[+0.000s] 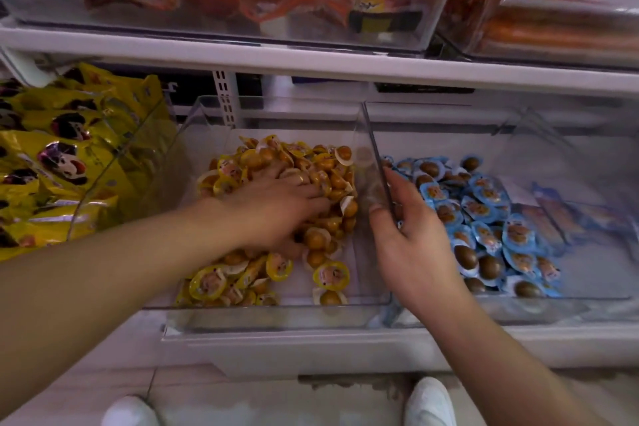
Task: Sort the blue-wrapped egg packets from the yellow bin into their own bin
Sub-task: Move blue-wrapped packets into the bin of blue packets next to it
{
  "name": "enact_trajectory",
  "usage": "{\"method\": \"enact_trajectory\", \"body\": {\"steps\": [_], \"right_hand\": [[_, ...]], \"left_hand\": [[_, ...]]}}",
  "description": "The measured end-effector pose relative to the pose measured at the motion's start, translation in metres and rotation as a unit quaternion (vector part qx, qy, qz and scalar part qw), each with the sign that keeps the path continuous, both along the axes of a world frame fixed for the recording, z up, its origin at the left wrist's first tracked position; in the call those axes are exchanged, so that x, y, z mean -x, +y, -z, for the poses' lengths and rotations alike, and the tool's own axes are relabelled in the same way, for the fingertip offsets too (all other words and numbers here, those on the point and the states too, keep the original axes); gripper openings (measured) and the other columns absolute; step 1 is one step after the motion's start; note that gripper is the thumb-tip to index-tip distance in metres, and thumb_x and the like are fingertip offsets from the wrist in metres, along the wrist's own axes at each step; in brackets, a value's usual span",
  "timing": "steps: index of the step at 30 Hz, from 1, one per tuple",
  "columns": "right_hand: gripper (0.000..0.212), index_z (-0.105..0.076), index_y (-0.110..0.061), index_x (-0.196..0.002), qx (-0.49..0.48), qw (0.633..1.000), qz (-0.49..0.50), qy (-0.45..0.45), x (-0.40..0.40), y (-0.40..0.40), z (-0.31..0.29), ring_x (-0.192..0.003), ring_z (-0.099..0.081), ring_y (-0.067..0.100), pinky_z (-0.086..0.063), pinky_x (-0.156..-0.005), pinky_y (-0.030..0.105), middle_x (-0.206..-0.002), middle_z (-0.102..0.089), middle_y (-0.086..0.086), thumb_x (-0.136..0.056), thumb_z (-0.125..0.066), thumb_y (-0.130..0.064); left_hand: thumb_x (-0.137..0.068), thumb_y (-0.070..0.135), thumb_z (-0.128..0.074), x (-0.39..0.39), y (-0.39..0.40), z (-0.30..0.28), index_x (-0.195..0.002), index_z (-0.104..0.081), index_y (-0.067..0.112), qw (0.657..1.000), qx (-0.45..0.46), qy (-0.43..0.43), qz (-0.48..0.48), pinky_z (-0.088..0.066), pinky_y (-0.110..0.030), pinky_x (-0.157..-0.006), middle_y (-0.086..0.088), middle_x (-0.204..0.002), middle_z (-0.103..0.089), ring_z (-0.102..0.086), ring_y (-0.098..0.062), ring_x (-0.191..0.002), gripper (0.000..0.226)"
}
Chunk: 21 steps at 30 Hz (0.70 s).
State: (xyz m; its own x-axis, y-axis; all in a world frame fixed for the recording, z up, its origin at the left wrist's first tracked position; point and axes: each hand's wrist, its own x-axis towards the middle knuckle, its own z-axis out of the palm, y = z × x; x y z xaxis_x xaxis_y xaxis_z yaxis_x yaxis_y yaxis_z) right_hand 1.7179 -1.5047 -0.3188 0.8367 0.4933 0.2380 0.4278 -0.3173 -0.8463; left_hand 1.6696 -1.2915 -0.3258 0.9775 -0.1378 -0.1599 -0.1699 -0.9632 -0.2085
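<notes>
- Shop shelf [311,346] carries two clear bins side by side.
- No blue-wrapped egg packets show among the yellow packets [276,218] in the yellow bin [262,316]; all visible blue ones [484,218] lie in the right bin [518,308].
- Packets look light, slick and crinkly; I'd pinch the flat wrapper rim.
- Left hand [276,204] spreads into the yellow pile; right hand [411,235] grips the dividing wall [375,162].

left hand [276,204] in yellow packets [276,218], right hand [415,245] on divider [373,156]

Yellow, blue and brown on white shelves

Yellow-wrapped egg packets [276,183] show brown eggs; blue-wrapped egg packets [484,214] hold darker brown ones; yellow bags [58,162] carry cartoon faces; shoes [430,403] and shelf [311,349] are white.
</notes>
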Motion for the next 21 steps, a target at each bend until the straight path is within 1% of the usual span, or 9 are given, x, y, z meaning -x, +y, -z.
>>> {"method": "enact_trajectory", "body": {"steps": [3,5,9,12,15,17,18,20,21], "right_hand": [[0.039,-0.051,-0.043,-0.134,-0.004,1.000,-0.005,0.006,0.000,-0.001,0.000,-0.099,-0.057,-0.013,-0.044,-0.076,0.004,-0.105,-0.060,-0.030,-0.099,-0.051,-0.026],[0.041,-0.050,-0.044,-0.135,-0.003,1.000,-0.006,0.005,0.000,-0.001,-0.001,-0.102,-0.056,-0.014,-0.044,-0.079,0.005,-0.109,-0.061,-0.030,-0.099,-0.050,-0.025],[0.045,-0.048,-0.038,-0.142,0.004,1.000,-0.012,0.010,0.000,-0.001,-0.002,-0.117,-0.058,0.004,-0.051,-0.095,0.032,-0.128,-0.063,-0.015,-0.099,-0.049,-0.024],[0.046,-0.045,-0.037,-0.145,0.012,1.000,-0.011,0.010,0.000,-0.002,-0.003,-0.120,-0.056,0.005,-0.049,-0.100,0.036,-0.132,-0.061,-0.014,-0.100,-0.049,-0.026],[0.047,-0.044,-0.034,-0.147,0.014,1.000,-0.015,0.010,0.001,-0.003,-0.003,-0.122,-0.055,0.005,-0.048,-0.103,0.036,-0.133,-0.059,-0.013,-0.101,-0.049,-0.027],[0.048,-0.044,-0.033,-0.147,0.015,1.000,-0.015,0.008,0.001,-0.003,-0.004,-0.121,-0.054,0.004,-0.047,-0.103,0.033,-0.133,-0.059,-0.014,-0.100,-0.050,-0.025],[0.048,-0.045,-0.033,-0.147,0.015,1.000,-0.014,0.006,0.001,-0.003,-0.004,-0.121,-0.054,0.004,-0.047,-0.102,0.032,-0.132,-0.059,-0.014,-0.100,-0.050,-0.024],[0.048,-0.045,-0.033,-0.146,0.020,1.000,-0.011,-0.001,0.002,-0.002,-0.005,-0.120,-0.054,0.003,-0.047,-0.101,0.030,-0.132,-0.059,-0.015,-0.099,-0.050,-0.023],[0.048,-0.046,-0.033,-0.146,0.021,1.000,-0.009,-0.004,0.002,-0.001,-0.005,-0.119,-0.054,0.003,-0.047,-0.100,0.030,-0.131,-0.059,-0.015,-0.099,-0.050,-0.022]], "left_hand": [[-0.080,0.057,-0.063,0.003,0.016,-0.013,-0.134,-0.045,0.037,1.000,0.011,0.012,-0.021,-0.031,-0.049,-0.109,0.010,-0.130,-0.047,-0.042,-0.021,-0.123,0.060],[-0.082,0.053,-0.063,0.005,0.016,-0.018,-0.133,-0.046,0.038,0.999,0.023,0.029,-0.026,-0.035,-0.046,-0.105,0.011,-0.127,-0.048,-0.043,-0.019,-0.118,0.056],[-0.078,0.048,-0.063,0.022,0.002,-0.018,-0.130,-0.049,0.040,0.996,0.068,0.046,-0.021,-0.041,-0.039,-0.097,0.013,-0.119,-0.052,-0.046,-0.015,-0.113,0.055],[-0.073,0.047,-0.058,0.049,-0.007,-0.013,-0.116,-0.061,0.036,0.988,0.108,0.103,-0.032,-0.044,-0.028,-0.089,0.014,-0.110,-0.055,-0.052,-0.013,-0.105,0.044],[-0.076,0.047,-0.056,0.070,-0.003,-0.018,-0.108,-0.064,0.033,0.962,0.158,0.208,-0.082,-0.047,-0.026,-0.089,0.016,-0.110,-0.055,-0.054,-0.010,-0.103,0.036],[-0.078,0.047,-0.061,0.073,0.008,-0.036,-0.114,-0.065,0.038,0.925,0.238,0.272,-0.115,-0.046,-0.026,-0.096,0.021,-0.117,-0.057,-0.055,-0.003,-0.108,0.037],[-0.077,0.052,-0.062,0.072,0.013,-0.047,-0.117,-0.063,0.044,0.911,0.268,0.288,-0.126,-0.045,-0.024,-0.098,0.025,-0.121,-0.057,-0.055,0.002,-0.111,0.041],[-0.081,0.059,-0.063,0.063,0.021,-0.063,-0.120,-0.060,0.052,0.897,0.319,0.268,-0.148,-0.045,-0.017,-0.097,0.032,-0.118,-0.060,-0.056,0.009,-0.110,0.039],[-0.084,0.058,-0.063,0.054,0.022,-0.065,-0.118,-0.062,0.051,0.898,0.346,0.224,-0.157,-0.046,-0.016,-0.094,0.033,-0.112,-0.062,-0.058,0.009,-0.107,0.035]]}}
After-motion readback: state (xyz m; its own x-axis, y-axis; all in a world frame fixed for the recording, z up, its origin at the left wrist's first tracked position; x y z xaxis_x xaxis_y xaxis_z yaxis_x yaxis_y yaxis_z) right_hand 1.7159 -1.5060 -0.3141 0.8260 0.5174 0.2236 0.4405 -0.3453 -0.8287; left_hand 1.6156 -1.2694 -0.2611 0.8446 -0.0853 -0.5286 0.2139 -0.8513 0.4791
